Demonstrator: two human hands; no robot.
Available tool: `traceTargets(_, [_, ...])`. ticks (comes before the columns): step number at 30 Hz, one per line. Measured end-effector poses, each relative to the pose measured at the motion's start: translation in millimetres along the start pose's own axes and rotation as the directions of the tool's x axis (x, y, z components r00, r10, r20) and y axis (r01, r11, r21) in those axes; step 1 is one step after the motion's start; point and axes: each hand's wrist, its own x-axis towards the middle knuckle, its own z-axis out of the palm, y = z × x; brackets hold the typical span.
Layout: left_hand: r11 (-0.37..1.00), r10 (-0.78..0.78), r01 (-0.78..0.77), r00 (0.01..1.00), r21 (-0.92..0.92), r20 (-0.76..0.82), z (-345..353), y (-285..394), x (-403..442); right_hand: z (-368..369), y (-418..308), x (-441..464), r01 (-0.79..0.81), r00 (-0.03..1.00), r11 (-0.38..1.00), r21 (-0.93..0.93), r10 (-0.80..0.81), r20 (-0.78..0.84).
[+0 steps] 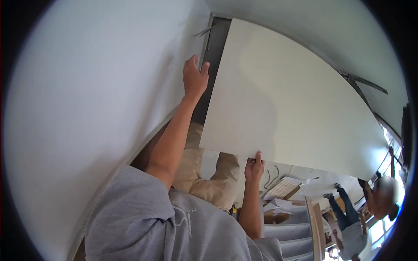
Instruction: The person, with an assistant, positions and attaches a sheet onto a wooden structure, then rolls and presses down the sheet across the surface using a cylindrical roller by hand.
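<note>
A large cream-white flat board spans the middle of the view, tilted, its far edge close to the ceiling or wall. My right hand grips its near edge, thumb on the pale face and fingers curled beneath. My left hand is raised beside the board's left edge, thumb and fingers apart with nothing in them. It lies in front of a dark gap between board and white wall; whether its fingertips touch the frame there I cannot tell. Above that hand a thin grey strip sticks out of the gap.
White wall fills the left side. At lower right, another person stands near the board's far end. Below the board are stepped grey-white surfaces, a wooden plank, and papers or cardboard. A dark metal strip juts out at upper right.
</note>
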Motion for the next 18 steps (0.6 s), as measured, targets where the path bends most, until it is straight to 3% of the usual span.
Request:
traceTargets(2, [0.998, -0.043, 0.044, 0.999, 0.041, -0.022, -6, -28, -37, -4, 1, 3, 0.002, 1.0, 1.0, -0.017, -0.001, 0.031])
traceTargets(4, [0.914, -0.375, 0.374, 0.927, -0.158, 0.021, -9, -63, -67, -8, 0, 6, -0.005, 0.998, 0.999, -0.033, 0.007, 0.058])
traceTargets(6, [0.693, -0.618, 0.612, 0.777, -0.382, 0.123, -19, -91, -107, -9, -1, 6, -0.026, 0.995, 0.999, -0.031, 0.029, 0.092])
traceTargets(8, [0.37, -0.732, 0.709, 0.621, -0.601, 0.282, -28, -115, -160, -23, 3, 20, -0.051, 0.989, 0.998, -0.048, 0.057, 0.135])
traceTargets(9, [0.141, -0.707, 0.746, 0.536, -0.65, 0.462, -22, -128, -187, -33, 4, 30, -0.066, 0.985, 0.996, -0.059, 0.074, 0.153])
traceTargets(11, [-0.176, -0.539, 0.673, 0.545, -0.719, 0.642, -2, -139, -238, -53, 0, 49, -0.091, 0.963, 0.99, -0.104, 0.114, 0.244])
traceTargets(13, [-0.345, -0.406, 0.584, 0.613, -0.735, 0.678, 15, -141, -262, -58, -6, 64, -0.131, 0.935, 0.981, -0.143, 0.171, 0.312])
traceTargets(16, [-0.377, -0.369, 0.505, 0.687, -0.777, 0.626, 30, -133, -268, -64, -16, 73, -0.155, 0.934, 0.977, -0.145, 0.193, 0.301])
traceTargets(18, [-0.214, -0.335, 0.533, 0.747, -0.819, 0.574, 30, -136, -269, -52, -20, 63, -0.149, 0.957, 0.977, -0.155, 0.181, 0.226])
